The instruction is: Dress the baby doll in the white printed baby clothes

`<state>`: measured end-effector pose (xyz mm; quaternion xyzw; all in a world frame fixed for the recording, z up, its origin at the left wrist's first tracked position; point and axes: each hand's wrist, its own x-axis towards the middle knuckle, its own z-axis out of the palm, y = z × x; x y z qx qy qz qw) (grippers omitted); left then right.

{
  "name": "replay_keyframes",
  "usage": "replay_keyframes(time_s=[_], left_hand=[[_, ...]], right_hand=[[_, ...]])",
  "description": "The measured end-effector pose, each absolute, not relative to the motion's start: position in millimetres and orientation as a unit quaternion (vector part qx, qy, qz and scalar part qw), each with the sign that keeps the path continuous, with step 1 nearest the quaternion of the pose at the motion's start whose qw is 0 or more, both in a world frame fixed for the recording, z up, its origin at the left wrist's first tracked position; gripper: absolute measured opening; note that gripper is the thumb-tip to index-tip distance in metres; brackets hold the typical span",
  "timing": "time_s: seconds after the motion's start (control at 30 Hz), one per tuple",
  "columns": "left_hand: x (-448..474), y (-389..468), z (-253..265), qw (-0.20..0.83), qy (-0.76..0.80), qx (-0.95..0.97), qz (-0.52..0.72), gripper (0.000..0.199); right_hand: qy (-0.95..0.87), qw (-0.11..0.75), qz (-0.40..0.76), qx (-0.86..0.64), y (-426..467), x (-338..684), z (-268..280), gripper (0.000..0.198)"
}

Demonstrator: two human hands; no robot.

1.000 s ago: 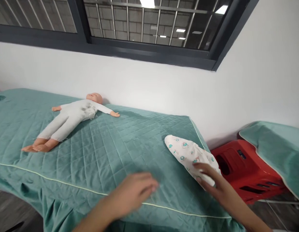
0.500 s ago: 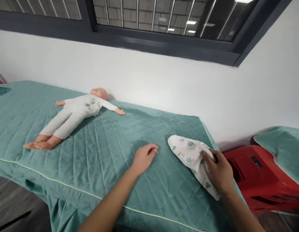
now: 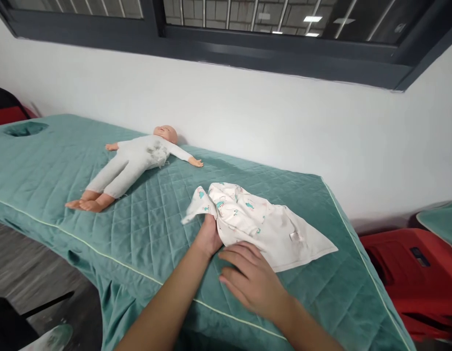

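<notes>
A white baby cloth (image 3: 273, 234) with small teal prints lies loosely bunched on the quilted green bed cover (image 3: 167, 229), a plain pointed corner stretching right. My left hand (image 3: 210, 236) grips its left side, where the fabric gathers and a loose end flops over; most of the fingers are hidden under it. Close by, my right hand (image 3: 249, 275) has its fingers apart and slightly bent, the fingertips at the cloth's near edge. Beyond my hands, a baby doll (image 3: 138, 158) in a white bodysuit rests on its back, arms spread, head toward the wall.
A red plastic stool (image 3: 416, 278) stands beyond the bed's right end, with green fabric (image 3: 441, 222) behind it. The cover has a round hole (image 3: 26, 128) at the far left. Behind the bed are a white wall (image 3: 265, 117) and a dark window frame (image 3: 247, 51).
The cloth has moved left from my right hand and is now spread wider, with my left hand holding it. My right hand has let go and come left beside my left hand.
</notes>
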<state>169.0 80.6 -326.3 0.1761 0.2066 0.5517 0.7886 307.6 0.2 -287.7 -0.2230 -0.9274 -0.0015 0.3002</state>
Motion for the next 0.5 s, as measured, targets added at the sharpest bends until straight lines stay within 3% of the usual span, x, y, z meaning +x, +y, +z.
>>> replay_keyframes(time_s=[0.2, 0.27, 0.37, 0.43, 0.5], left_hand=[[169, 86, -320, 0.740, 0.240, 0.217, 0.590, 0.069], [170, 85, -319, 0.741, 0.247, 0.219, 0.585, 0.065], [173, 83, -317, 0.741, 0.254, 0.230, 0.577, 0.060], [176, 83, -316, 0.732, 0.267, 0.248, 0.576, 0.057], [178, 82, -316, 0.714, 0.291, 0.276, 0.574, 0.056]], right_hand=[[-0.786, 0.454, 0.062, -0.415, 20, 344, -275, 0.023], [-0.754, 0.448, 0.086, -0.473, 40, 344, -274, 0.038], [-0.771, 0.366, 0.145, -0.501, 70, 334, -274, 0.068], [-0.776, 0.341, 0.183, -0.499, 86, 323, -274, 0.065], [-0.759, 0.350, 0.218, -0.504, 96, 315, -274, 0.043]])
